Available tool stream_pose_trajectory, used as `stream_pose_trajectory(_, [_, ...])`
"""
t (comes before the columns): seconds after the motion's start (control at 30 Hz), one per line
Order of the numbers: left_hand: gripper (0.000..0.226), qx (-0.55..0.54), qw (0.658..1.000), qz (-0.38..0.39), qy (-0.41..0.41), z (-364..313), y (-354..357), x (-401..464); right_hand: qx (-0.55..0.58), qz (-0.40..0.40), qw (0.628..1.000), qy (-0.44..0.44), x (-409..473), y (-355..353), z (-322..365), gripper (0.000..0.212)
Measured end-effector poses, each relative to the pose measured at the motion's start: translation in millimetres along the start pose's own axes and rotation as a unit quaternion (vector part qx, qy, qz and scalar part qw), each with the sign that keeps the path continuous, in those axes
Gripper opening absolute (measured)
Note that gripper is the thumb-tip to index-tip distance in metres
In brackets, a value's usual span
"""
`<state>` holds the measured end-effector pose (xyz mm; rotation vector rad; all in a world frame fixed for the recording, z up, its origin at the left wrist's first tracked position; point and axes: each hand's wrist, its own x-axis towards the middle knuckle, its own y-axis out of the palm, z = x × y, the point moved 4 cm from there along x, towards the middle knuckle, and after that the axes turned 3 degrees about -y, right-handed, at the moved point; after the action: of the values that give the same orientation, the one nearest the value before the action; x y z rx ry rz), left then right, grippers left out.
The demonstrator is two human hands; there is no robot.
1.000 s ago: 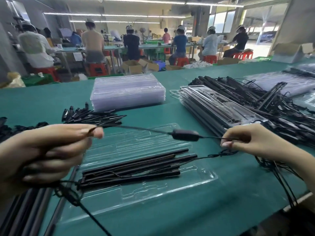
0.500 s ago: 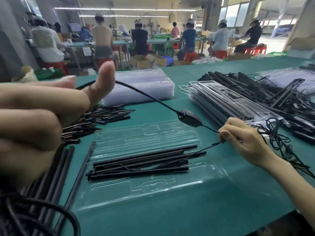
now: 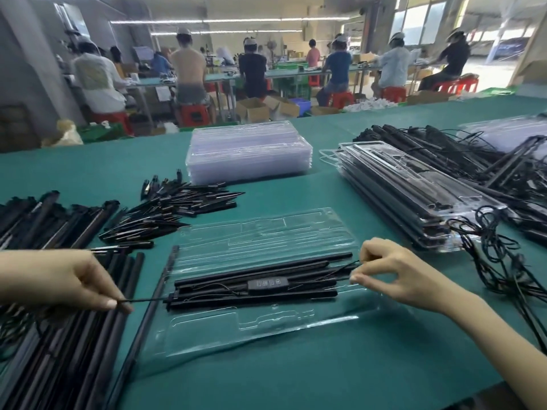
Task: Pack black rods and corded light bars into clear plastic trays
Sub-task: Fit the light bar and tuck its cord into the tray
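A clear plastic tray (image 3: 266,318) lies open on the green table in front of me. Several black rods and light bars (image 3: 260,270) lie lengthwise in its middle, with a black inline controller (image 3: 268,283) on top of them. My left hand (image 3: 74,279) pinches the black cord (image 3: 142,300) just left of the tray. My right hand (image 3: 396,276) pinches the same cord's thin end at the right tips of the bars. The cord runs stretched low along the bars between both hands.
Loose black rods (image 3: 68,335) lie at my left, small black pointed pieces (image 3: 177,208) behind them. A stack of empty clear trays (image 3: 248,152) stands at the back, packed trays (image 3: 414,196) and tangled corded bars (image 3: 488,179) to the right. Workers sit at benches beyond the table.
Both hands have come down from chest height to the tray. The cord and its controller, held up in the air before, now lie along the bars in the tray.
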<state>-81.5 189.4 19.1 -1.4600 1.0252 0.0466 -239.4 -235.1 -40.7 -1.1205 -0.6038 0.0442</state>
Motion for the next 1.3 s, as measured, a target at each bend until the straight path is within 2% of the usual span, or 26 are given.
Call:
stream_pose_trajectory(0.07, [0.013,0.015,0.999,-0.032,-0.038,5.1,13.4,14.6,0.006,0.029,1.000,0.004,-4.8,4.6,1.1,0.022])
stream_pose_trajectory(0.1, [0.018,0.033,0.997,-0.040,-0.050,6.1,23.0,21.5,0.001,0.050,0.999,0.001,-8.1,9.2,2.4,0.018])
stream_pose_trajectory(0.17, [0.059,0.120,0.990,-0.054,-0.048,1.1,38.4,24.4,-0.006,0.068,0.998,-0.005,-13.2,16.6,4.0,0.013])
stream_pose_trajectory(0.23, [0.077,0.139,0.984,-0.105,-0.039,-14.2,42.8,23.9,0.012,0.055,0.998,-0.002,-15.7,17.7,5.1,0.013])
stream_pose_trajectory(0.3, [0.069,0.120,0.976,-0.181,-0.009,-47.1,40.9,25.7,0.044,0.049,0.998,0.006,-15.4,17.9,3.7,0.010])
stream_pose_trajectory(0.4, [0.044,0.079,0.940,-0.309,0.117,-125.4,44.4,35.1,0.068,0.068,0.995,0.021,-13.6,18.7,0.5,0.008])
stream_pose_trajectory(0.47, [0.033,0.048,0.921,-0.353,0.160,-166.1,53.3,47.3,0.056,0.081,0.995,0.022,-14.9,17.2,-1.7,0.008])
stream_pose_trajectory(0.67, [0.026,-0.019,0.934,-0.316,0.168,-190.3,77.7,87.4,0.035,0.108,0.993,0.027,-18.3,13.5,0.1,0.009])
stream_pose_trajectory(0.93, [0.031,-0.026,0.938,-0.292,0.185,-182.5,83.5,89.2,0.032,0.128,0.990,0.047,-16.6,13.4,-3.7,0.012])
stream_pose_trajectory(1.3, [0.030,0.113,0.931,-0.307,0.162,-191.9,89.1,83.9,-0.034,0.094,0.994,0.050,-17.1,14.0,2.6,0.013])
